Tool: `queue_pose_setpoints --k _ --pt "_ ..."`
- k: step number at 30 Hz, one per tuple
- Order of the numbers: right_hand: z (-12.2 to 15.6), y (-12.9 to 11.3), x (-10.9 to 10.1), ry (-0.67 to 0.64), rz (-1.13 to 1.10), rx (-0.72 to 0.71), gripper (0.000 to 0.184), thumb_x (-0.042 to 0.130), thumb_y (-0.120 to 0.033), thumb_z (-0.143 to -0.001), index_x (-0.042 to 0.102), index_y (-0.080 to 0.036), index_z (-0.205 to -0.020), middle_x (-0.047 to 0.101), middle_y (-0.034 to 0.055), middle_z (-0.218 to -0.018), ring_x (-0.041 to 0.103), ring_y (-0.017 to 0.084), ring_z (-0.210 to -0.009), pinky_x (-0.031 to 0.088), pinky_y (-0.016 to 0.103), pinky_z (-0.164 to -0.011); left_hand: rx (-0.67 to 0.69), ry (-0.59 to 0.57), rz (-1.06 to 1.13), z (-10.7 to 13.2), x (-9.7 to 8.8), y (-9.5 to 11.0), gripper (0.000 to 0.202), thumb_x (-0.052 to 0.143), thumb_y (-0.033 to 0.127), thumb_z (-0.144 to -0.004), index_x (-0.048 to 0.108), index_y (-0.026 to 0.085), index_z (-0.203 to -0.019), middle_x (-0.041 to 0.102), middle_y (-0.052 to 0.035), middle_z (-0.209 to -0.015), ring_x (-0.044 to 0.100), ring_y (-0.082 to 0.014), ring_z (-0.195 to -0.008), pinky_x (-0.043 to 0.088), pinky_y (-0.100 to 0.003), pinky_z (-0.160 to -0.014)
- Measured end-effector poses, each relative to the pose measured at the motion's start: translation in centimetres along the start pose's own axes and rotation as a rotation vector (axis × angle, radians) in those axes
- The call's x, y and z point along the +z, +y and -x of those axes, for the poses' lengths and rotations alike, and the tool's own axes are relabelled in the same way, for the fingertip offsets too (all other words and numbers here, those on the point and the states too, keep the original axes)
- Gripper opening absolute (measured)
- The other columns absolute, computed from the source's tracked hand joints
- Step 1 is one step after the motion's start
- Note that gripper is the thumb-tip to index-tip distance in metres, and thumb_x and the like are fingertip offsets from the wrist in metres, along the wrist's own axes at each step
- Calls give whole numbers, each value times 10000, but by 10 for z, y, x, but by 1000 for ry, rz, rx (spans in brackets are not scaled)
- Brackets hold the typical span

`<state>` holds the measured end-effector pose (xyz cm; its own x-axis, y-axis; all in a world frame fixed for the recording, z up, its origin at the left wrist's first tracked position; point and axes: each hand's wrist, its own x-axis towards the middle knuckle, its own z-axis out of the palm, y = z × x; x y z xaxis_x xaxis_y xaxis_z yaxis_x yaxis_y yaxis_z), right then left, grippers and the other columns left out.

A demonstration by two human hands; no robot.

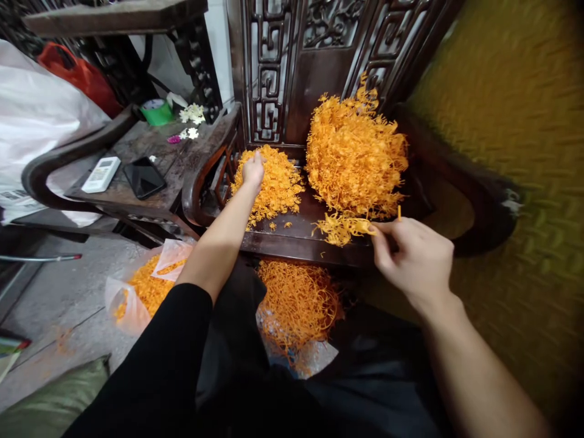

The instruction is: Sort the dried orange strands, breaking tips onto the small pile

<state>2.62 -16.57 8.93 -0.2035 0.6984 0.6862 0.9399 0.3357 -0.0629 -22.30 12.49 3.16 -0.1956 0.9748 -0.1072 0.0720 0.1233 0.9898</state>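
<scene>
Orange stringy strands lie in heaps on a dark carved wooden chair seat (301,234). My left hand (253,170) reaches out onto the smaller left heap (274,185), fingers curled down into it. My right hand (413,258) pinches a small clump of strands (342,228) at the foot of the big tall heap (353,155). Below the seat's front edge, more strands (296,304) lie on clear plastic over my lap.
A clear plastic bag (137,292) with orange strands sits on the floor at left. A side table (182,158) holds a phone (143,177), a remote (101,174), green tape and small white flowers. A white sack and red bag are far left; a yellow wall stands right.
</scene>
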Motion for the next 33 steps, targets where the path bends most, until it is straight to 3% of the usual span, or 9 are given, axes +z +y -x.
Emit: queue_pose_setpoints --k 3,5,7,10,12,15,22,28,33 --pt "-1 -2 1 -14 -12 7 78 638 -182 -946 653 -180 -870 687 52 -725 608 179 -639 444 303 -613 197 77 -404 -1 -1 -1 368 500 463 -1046 722 192 -1160 652 -180 -1410 525 -347 -1422 379 -507 -1173" --pt "-1 -3 4 -27 -11 70 105 627 -206 -947 651 -182 -847 685 56 -726 610 180 -645 440 305 -628 363 40 -522 13 0 8 409 522 448 -1034 671 203 -1326 531 -173 -1579 380 -357 -1544 227 -551 -1266" --pt "-3 -4 7 -62 -31 213 159 629 -254 -935 639 -188 -791 660 46 -689 586 171 -612 416 306 -613 604 -102 -492 43 2 21 469 449 461 -1060 608 209 -1422 527 -157 -1590 415 -311 -1524 247 -506 -1274" --pt "-7 -6 12 -161 -181 564 249 639 -334 -905 609 -196 -700 559 2 -577 478 136 -517 349 299 -553 926 -524 -422 112 2 38 629 245 595 -1083 579 214 -1456 634 -137 -1460 587 -263 -1348 416 -452 -1169" --pt "-12 -7 14 -216 -345 757 284 647 -367 -885 588 -198 -665 508 -17 -548 420 119 -500 322 289 -531 1138 -774 -558 159 2 42 745 407 736 -993 523 225 -1523 555 -157 -1546 543 -308 -1386 428 -480 -1149" --pt "-18 -10 14 -237 -530 838 318 654 -387 -865 537 -199 -636 468 -29 -562 380 104 -520 305 274 -529 1279 -735 -810 201 6 38 905 588 743 -907 394 224 -1623 346 -225 -1686 405 -406 -1483 408 -563 -1116" --pt "-23 -19 13 -302 -542 747 296 654 -356 -839 536 -195 -621 484 -25 -557 386 103 -528 297 267 -516 1424 -775 -945 185 18 36 599 511 564 -1025 565 133 -1437 629 -183 -1336 581 -318 -1215 472 -450 -993" --pt "-21 -18 11 -292 -523 727 303 672 -411 -866 613 -185 -674 482 -22 -568 378 106 -529 278 273 -513 1299 -838 -839 179 15 36 439 490 537 -1049 608 167 -1254 597 -127 -1259 657 -205 -997 558 -352 -820" --pt "-21 -13 6 -278 -667 785 360 687 -462 -875 579 -189 -666 459 -19 -587 368 108 -546 271 272 -520 1302 -703 -810 172 18 34 474 406 582 -1064 614 171 -1176 600 -141 -1272 668 -176 -885 532 -327 -684"
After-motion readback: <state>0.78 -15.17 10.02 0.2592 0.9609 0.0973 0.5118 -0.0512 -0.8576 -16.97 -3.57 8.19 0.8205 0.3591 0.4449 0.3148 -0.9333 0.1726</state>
